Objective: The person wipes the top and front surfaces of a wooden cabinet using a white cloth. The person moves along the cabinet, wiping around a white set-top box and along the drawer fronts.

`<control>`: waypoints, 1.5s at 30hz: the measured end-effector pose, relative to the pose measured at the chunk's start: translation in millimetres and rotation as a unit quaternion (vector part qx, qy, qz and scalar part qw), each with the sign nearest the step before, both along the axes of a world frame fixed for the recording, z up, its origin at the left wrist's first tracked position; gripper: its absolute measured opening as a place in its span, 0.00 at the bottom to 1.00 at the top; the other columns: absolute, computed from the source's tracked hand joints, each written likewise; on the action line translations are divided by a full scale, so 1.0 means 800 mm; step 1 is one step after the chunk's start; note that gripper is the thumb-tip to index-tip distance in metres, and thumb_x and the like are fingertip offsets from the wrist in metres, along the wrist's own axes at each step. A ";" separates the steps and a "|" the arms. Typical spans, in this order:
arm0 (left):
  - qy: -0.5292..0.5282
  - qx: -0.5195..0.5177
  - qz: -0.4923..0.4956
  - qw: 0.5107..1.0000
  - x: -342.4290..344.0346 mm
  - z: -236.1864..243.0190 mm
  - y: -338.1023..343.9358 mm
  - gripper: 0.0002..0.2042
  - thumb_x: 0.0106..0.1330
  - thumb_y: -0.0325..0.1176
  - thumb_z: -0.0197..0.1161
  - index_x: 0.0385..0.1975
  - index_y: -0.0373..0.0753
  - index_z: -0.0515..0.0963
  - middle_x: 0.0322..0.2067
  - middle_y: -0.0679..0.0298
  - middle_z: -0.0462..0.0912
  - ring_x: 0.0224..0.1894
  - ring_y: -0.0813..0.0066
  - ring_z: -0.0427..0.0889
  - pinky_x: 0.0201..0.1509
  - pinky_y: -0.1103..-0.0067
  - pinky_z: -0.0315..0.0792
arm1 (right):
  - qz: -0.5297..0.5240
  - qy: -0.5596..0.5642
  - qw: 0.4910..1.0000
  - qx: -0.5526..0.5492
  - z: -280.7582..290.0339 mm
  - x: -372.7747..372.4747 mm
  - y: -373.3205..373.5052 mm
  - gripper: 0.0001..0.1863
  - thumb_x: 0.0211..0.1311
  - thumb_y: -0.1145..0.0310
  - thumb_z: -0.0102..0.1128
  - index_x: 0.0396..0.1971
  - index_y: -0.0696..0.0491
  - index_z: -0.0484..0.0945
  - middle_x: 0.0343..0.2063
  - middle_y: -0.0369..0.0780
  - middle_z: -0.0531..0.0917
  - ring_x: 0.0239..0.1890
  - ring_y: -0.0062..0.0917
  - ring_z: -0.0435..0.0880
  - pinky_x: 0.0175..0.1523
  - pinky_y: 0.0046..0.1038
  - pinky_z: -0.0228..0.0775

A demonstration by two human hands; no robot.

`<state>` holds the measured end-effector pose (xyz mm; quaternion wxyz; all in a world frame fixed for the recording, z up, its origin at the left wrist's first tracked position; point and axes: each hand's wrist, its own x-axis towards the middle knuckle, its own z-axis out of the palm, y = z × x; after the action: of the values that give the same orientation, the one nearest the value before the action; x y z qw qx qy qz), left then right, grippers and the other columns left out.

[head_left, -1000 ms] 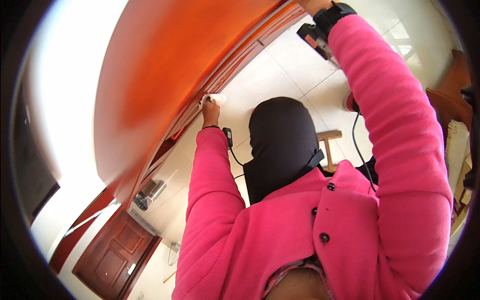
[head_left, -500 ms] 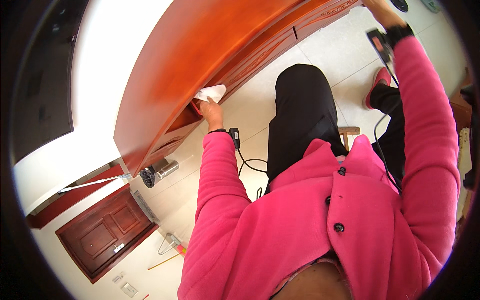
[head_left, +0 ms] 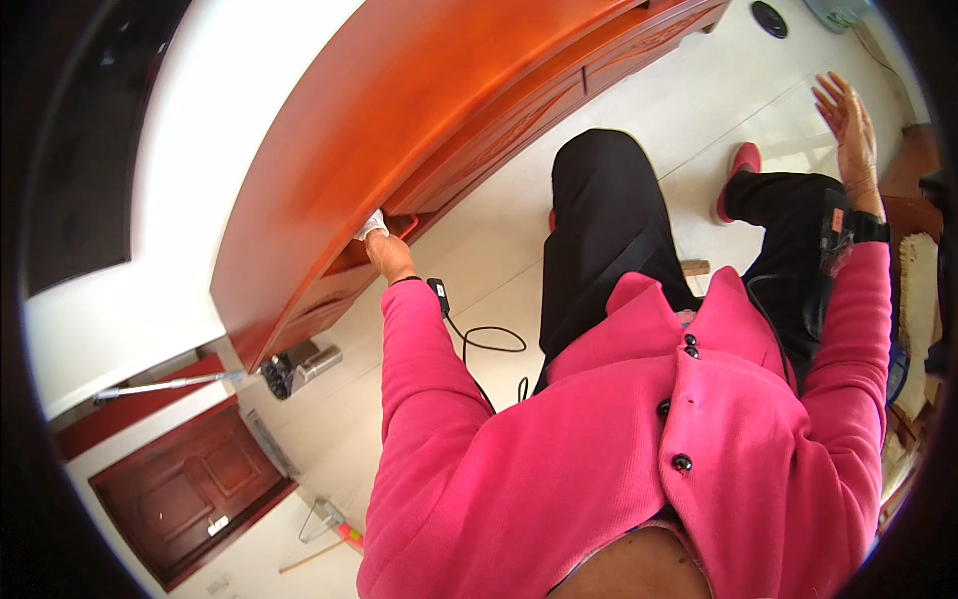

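My left hand (head_left: 388, 254) is closed around a white cloth (head_left: 371, 224), its fingers partly hidden, at an opening in the front of the reddish-brown wooden cabinet (head_left: 429, 95). Just past the cloth, in that opening, a thin red edge (head_left: 410, 226) shows; I cannot make out what it belongs to. Well away to the right, my right hand (head_left: 850, 135) is raised over the floor with its fingers apart and nothing in it. A black device (head_left: 439, 297) with a cable sits at my left wrist, and another dark device (head_left: 836, 228) is strapped at my right.
A metal cylinder (head_left: 319, 362) stands on the floor by the cabinet's left end. The loose black cable (head_left: 499, 339) hangs beside my left leg. Low wooden stool wood (head_left: 696, 268) shows between my legs. A round black object (head_left: 769, 19) lies at the far right.
My right arm has drawn back from the cabinet's far end, and its hand is now spread. My left hand has shifted slightly left and deeper with the white cloth, showing less of it.
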<state>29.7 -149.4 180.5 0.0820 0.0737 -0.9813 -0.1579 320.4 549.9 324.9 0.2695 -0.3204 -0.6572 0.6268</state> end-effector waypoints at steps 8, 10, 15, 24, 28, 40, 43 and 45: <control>-0.161 -0.037 -0.012 0.986 -0.085 -0.053 0.055 0.34 0.75 0.58 0.35 0.71 0.37 0.60 0.73 0.47 0.57 0.74 0.48 0.56 0.76 0.54 0.49 | -0.113 0.010 0.987 -0.118 -0.018 0.041 -0.012 0.26 0.78 0.52 0.45 0.63 0.56 0.70 0.59 0.48 0.78 0.59 0.34 0.80 0.66 0.32 0.70; -0.202 0.031 0.015 0.979 -0.101 -0.052 0.058 0.35 0.73 0.59 0.41 0.68 0.36 0.64 0.70 0.47 0.62 0.72 0.47 0.60 0.73 0.57 0.56 | -0.085 0.036 0.985 -0.143 -0.020 0.044 -0.010 0.27 0.78 0.52 0.45 0.64 0.56 0.69 0.59 0.48 0.78 0.60 0.33 0.80 0.66 0.32 0.70; -0.163 0.134 0.051 0.976 -0.115 -0.058 0.075 0.31 0.73 0.54 0.48 0.64 0.34 0.69 0.66 0.46 0.69 0.67 0.45 0.67 0.68 0.58 0.62 | -0.026 0.053 0.976 -0.210 -0.016 0.033 -0.011 0.29 0.79 0.49 0.42 0.66 0.56 0.67 0.61 0.47 0.77 0.61 0.30 0.78 0.68 0.32 0.67; -0.126 0.031 -0.059 0.990 -0.129 -0.061 0.143 0.31 0.75 0.53 0.45 0.66 0.34 0.66 0.68 0.46 0.66 0.69 0.46 0.64 0.71 0.59 0.58 | 0.049 -0.020 0.976 -0.210 0.002 0.012 -0.027 0.29 0.77 0.46 0.44 0.63 0.53 0.70 0.58 0.45 0.79 0.59 0.29 0.79 0.66 0.31 0.69; -0.111 -0.004 -0.124 0.986 -0.127 -0.057 0.202 0.31 0.75 0.53 0.45 0.67 0.34 0.65 0.68 0.46 0.65 0.70 0.47 0.63 0.72 0.60 0.56 | 0.082 -0.031 0.975 -0.204 0.000 0.013 -0.027 0.29 0.77 0.46 0.44 0.63 0.53 0.71 0.58 0.45 0.80 0.58 0.29 0.80 0.65 0.31 0.71; -0.046 -0.029 -0.309 0.950 -0.125 -0.045 0.363 0.31 0.77 0.51 0.42 0.70 0.33 0.62 0.71 0.47 0.60 0.73 0.49 0.57 0.76 0.62 0.48 | 0.099 -0.024 0.974 -0.204 -0.008 0.033 -0.023 0.26 0.78 0.51 0.44 0.60 0.56 0.73 0.53 0.45 0.83 0.52 0.29 0.84 0.61 0.30 0.75; -0.090 -0.018 -0.336 0.937 -0.131 -0.050 0.408 0.33 0.75 0.53 0.43 0.70 0.33 0.61 0.72 0.46 0.59 0.74 0.50 0.56 0.76 0.62 0.48 | 0.105 -0.019 0.972 -0.210 -0.011 0.037 -0.020 0.25 0.78 0.52 0.45 0.60 0.56 0.73 0.52 0.45 0.84 0.52 0.28 0.84 0.60 0.29 0.76; -0.205 0.046 -0.347 0.914 -0.125 -0.048 0.446 0.35 0.73 0.56 0.44 0.71 0.34 0.59 0.72 0.46 0.58 0.75 0.50 0.53 0.77 0.62 0.47 | 0.098 -0.023 0.973 -0.208 -0.011 0.041 -0.020 0.24 0.78 0.52 0.45 0.60 0.56 0.74 0.51 0.44 0.84 0.51 0.28 0.85 0.60 0.29 0.76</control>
<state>-70.0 207.7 141.8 -0.1843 -0.2368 -0.9320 -0.2032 353.1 534.1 315.8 0.1187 -0.3175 -0.5470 0.7654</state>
